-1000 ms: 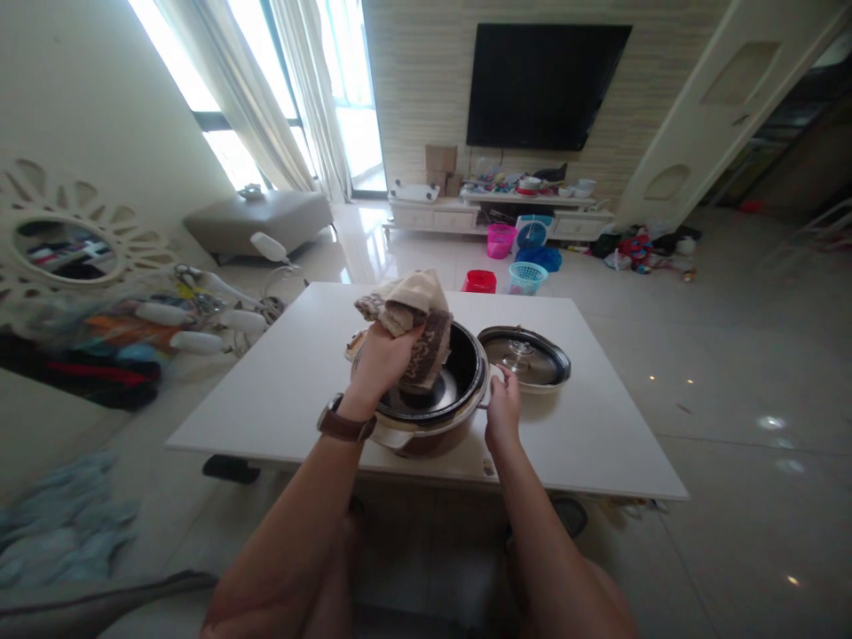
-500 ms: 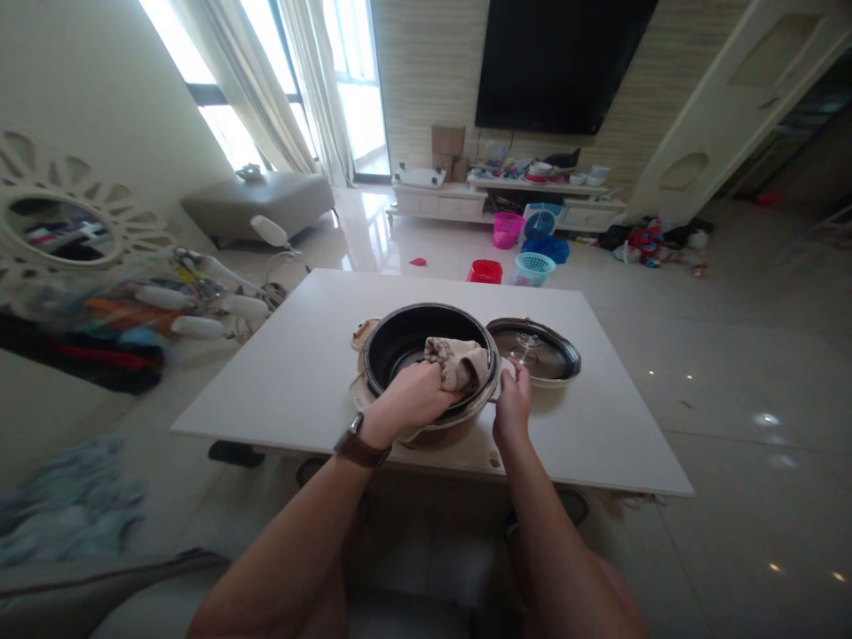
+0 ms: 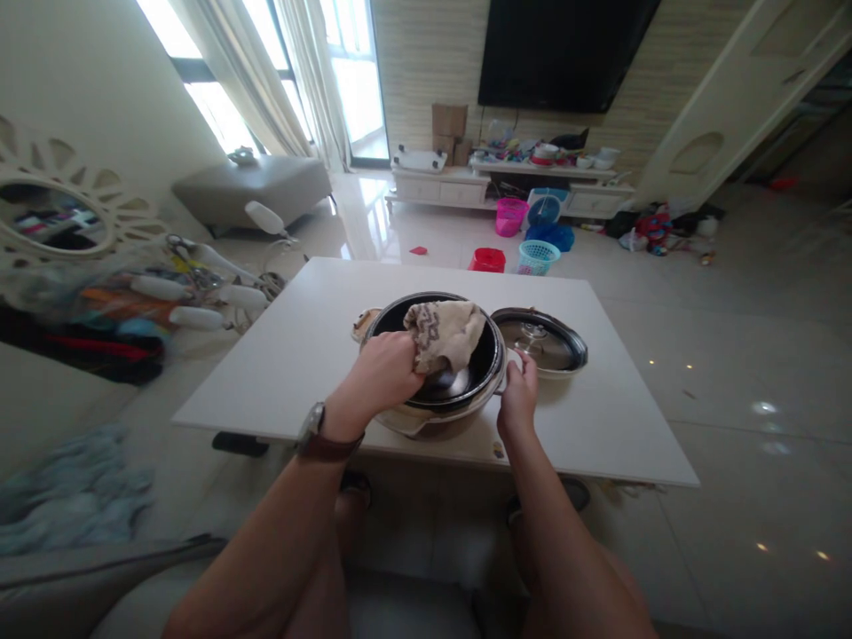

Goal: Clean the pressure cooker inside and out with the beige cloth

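A round electric cooker (image 3: 406, 421) with a pale outer body and a black inner pot (image 3: 489, 364) sits near the table's front edge. Bunched in my left hand (image 3: 386, 368) is a beige cloth (image 3: 447, 333) with a dark pattern, held over the pot's opening. The fingers of that hand are closed and partly hidden by the cloth. My right hand (image 3: 519, 395) grips the pale handle (image 3: 512, 359) on the cooker's right side. Just beyond it on the table lies the round lid (image 3: 556, 342), with a dark rim and a clear fitting in its middle.
The white table (image 3: 266, 382) has a small sticker near its front edge. Behind it on the floor stand a red stool-like item (image 3: 488, 259), a light blue basket (image 3: 538, 257) and a pink basket (image 3: 510, 217). A lamp with several white shades (image 3: 243, 297) stands at the left.
My left hand has moved up and to the left with the cloth, rising from inside the pot towards its rim. My right hand keeps its hold on the handle.
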{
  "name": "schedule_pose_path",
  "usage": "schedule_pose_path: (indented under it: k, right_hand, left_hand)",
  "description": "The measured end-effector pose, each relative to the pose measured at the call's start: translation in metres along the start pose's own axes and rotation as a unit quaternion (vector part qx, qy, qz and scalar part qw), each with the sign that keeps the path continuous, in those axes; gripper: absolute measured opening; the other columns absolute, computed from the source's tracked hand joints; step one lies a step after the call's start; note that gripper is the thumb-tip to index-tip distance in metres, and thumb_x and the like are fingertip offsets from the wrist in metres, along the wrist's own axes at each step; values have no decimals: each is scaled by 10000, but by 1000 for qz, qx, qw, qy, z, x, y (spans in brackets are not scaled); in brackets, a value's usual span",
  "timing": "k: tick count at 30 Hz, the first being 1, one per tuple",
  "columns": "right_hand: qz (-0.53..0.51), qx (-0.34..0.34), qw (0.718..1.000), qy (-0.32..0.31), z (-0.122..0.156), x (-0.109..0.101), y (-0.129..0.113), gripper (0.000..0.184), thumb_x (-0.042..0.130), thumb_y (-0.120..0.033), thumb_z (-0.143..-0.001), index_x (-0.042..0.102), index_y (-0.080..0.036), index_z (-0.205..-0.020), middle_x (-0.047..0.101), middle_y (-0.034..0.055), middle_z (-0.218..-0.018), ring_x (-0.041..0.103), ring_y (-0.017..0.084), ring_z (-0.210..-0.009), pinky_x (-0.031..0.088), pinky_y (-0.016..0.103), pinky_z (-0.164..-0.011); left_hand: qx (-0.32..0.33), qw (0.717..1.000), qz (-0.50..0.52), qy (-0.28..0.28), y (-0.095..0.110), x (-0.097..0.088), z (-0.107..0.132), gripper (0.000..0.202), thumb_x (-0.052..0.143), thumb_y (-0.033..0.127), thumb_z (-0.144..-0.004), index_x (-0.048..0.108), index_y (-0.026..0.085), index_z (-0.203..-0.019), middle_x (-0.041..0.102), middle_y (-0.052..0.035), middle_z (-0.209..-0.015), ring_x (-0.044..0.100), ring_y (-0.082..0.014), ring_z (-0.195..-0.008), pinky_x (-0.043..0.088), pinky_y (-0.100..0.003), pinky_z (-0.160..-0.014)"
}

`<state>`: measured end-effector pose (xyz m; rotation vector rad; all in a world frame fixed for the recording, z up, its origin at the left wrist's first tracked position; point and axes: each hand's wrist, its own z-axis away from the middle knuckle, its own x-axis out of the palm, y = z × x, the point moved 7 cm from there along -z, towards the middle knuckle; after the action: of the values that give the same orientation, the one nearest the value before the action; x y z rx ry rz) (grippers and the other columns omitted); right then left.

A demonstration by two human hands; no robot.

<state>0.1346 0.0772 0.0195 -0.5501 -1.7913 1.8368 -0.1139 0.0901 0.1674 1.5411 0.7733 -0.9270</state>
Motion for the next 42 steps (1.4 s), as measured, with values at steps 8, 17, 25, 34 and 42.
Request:
schedule_pose_path:
  k: [8,17,25,34,42]
  right_hand:
    - [-26,-3,1000,13,4,1,-4,460,551,-458,-829,614,-248,-1233,662,68,-1284,603,247,-1191,467,387,-1016]
    - [-35,5,999,19,3,2,-4,441,555,-433,-814,628,-247,-1207,682,50,-1213,608,242,-1155,471,384,-1011]
    - [-39,9,999,-5,3,4,-2,448,552,-425,-829,616,-257,-1239,687,42,-1196,624,230,-1104,494,374,-973]
    - [-62,14,998,-6,6,5,-5,414,567,-406,-830,625,-247,-1208,682,42,-1232,609,221,-1147,440,371,-1057]
    - [-80,22,997,-3,6,7,-6,398,577,-398,-820,623,-230,-1178,664,60,-1264,583,223,-1207,406,372,-1101]
  left_hand:
    - [83,958,-199,-188,10,38,8,280,533,168,-822,756,195,-990,781,-166,-1037,746,-342,-1015,534,-393,-876]
    - [75,978,-81,-176,58,54,-1,265,551,311,-915,738,183,-1052,772,-175,-1137,730,-325,-1084,526,-357,-913]
    - [3,999,-36,2,27,14,-22,297,546,268,-925,714,195,-1159,769,-120,-1149,701,-303,-1123,520,-361,-955]
    - [112,975,-150,-119,20,43,-27,582,468,79,-819,688,317,-1302,739,-68,-1314,680,-301,-1228,511,-392,-1018]
    - [55,942,-130,-303,8,75,-20,374,517,191,-839,754,225,-1126,784,-123,-1171,747,-281,-1041,543,-315,-853]
